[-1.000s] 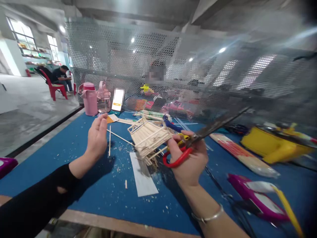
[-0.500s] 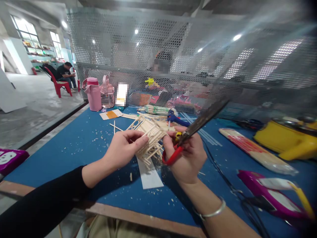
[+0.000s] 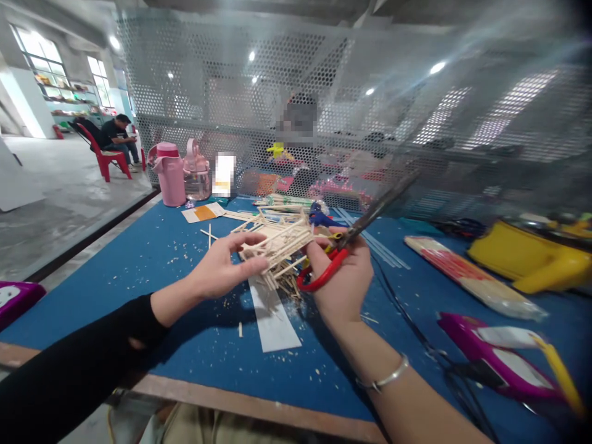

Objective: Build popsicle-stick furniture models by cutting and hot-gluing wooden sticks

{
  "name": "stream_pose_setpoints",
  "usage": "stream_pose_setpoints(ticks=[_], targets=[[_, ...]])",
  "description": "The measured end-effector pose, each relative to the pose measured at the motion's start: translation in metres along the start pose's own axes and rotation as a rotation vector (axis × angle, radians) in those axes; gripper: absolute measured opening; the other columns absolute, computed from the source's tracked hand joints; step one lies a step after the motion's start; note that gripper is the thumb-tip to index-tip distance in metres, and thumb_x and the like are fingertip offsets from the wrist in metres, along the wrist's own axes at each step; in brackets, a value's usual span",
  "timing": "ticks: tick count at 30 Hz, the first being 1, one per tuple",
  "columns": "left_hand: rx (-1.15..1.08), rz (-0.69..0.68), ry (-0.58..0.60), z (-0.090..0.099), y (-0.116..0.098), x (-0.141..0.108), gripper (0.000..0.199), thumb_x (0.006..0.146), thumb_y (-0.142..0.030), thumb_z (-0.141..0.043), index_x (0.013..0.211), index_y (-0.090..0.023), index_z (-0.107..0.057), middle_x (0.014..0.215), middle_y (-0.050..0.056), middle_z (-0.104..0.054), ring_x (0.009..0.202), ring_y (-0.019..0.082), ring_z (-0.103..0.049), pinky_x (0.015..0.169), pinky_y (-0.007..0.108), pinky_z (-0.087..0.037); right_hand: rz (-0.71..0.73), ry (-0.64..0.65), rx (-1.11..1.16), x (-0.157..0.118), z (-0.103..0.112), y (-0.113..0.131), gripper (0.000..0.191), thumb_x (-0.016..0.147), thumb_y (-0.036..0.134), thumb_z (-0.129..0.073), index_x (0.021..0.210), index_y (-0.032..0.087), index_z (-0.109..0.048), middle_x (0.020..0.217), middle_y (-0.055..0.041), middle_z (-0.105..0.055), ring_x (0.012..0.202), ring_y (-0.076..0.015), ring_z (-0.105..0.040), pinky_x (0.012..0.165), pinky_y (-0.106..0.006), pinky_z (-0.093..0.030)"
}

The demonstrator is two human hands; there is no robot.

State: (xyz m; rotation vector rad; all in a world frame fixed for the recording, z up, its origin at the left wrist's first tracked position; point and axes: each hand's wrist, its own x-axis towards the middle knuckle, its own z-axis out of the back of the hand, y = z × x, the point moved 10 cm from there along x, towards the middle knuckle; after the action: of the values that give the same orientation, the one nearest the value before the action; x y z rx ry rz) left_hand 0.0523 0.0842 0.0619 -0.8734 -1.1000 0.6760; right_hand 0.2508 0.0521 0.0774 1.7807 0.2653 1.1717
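Note:
A small frame of glued wooden sticks (image 3: pixel 289 242) is held tilted just above the blue table. My left hand (image 3: pixel 226 266) is at its left side, thumb and fingers parted, fingertips close to the sticks; whether they touch is unclear. In my right hand (image 3: pixel 345 277) are scissors (image 3: pixel 326 271) with red handles, their dark blades pointing up and to the right. That hand's thumb and fingertips also pinch the frame's right corner. Beneath lie loose sticks (image 3: pixel 289 285) and a white paper strip (image 3: pixel 277 324). Behind the frame rests a blue glue gun (image 3: pixel 321 217).
Pink flask (image 3: pixel 171 176) and pink bottle (image 3: pixel 197 172) stand at the back left, before a perforated metal screen (image 3: pixel 208 92). On the right lie a packet of sticks (image 3: pixel 472 277), a purple device (image 3: pixel 499 357), a black cable (image 3: pixel 402 314) and a yellow object (image 3: pixel 518 256). Someone (image 3: pixel 119 135) sits far left.
My left fingers have opened from their pinch on the stick frame. The frame has turned and tilted slightly in my right hand, and the scissors have swung a little with it.

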Motion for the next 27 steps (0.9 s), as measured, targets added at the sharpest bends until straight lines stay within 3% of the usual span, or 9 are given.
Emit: stream_pose_setpoints(ticks=[5,10,16,27], targets=[[0.058,-0.061,-0.105,-0.006,0.001,-0.015,0.021,0.082,-0.032,-0.063,0.095,-0.017,-0.071,0.104,0.010,-0.071,0.101,0.023,-0.061,0.096,0.039,-0.043,-0.099,0.016,0.009,0.001,0.001,-0.010,0.034,0.064,0.023,-0.069,0.095,0.022,-0.054,0.076,0.0003,-0.063,0.069,-0.0166,-0.064,0.074,-0.035,-0.053],[-0.187,0.024,-0.210,0.005,0.003,-0.013,0.020,0.085,-0.029,-0.056,0.094,-0.016,-0.068,0.098,0.007,-0.072,0.093,0.019,-0.062,0.089,0.033,-0.046,-0.177,0.171,0.031,-0.018,-0.008,-0.011,0.035,0.062,0.028,-0.072,0.092,0.021,-0.057,0.071,0.0024,-0.061,0.059,-0.0132,-0.060,0.059,-0.028,-0.052],[-0.374,0.104,-0.240,0.017,0.009,-0.012,0.018,0.079,-0.028,-0.058,0.087,-0.015,-0.068,0.086,0.005,-0.071,0.082,0.016,-0.062,0.082,0.029,-0.047,-0.102,0.310,0.011,-0.033,-0.018,0.002,0.028,0.065,0.032,-0.074,0.086,0.021,-0.060,0.065,0.0028,-0.063,0.052,-0.0122,-0.060,0.051,-0.025,-0.052],[-0.355,0.177,-0.304,0.018,0.017,-0.013,0.017,0.078,-0.031,-0.062,0.074,-0.015,-0.061,0.069,0.001,-0.063,0.066,0.012,-0.054,0.067,0.026,-0.045,-0.043,0.318,-0.074,-0.038,-0.020,0.009,0.025,0.064,0.030,-0.074,0.084,0.023,-0.060,0.064,0.0026,-0.065,0.054,-0.0141,-0.063,0.054,-0.027,-0.055]])
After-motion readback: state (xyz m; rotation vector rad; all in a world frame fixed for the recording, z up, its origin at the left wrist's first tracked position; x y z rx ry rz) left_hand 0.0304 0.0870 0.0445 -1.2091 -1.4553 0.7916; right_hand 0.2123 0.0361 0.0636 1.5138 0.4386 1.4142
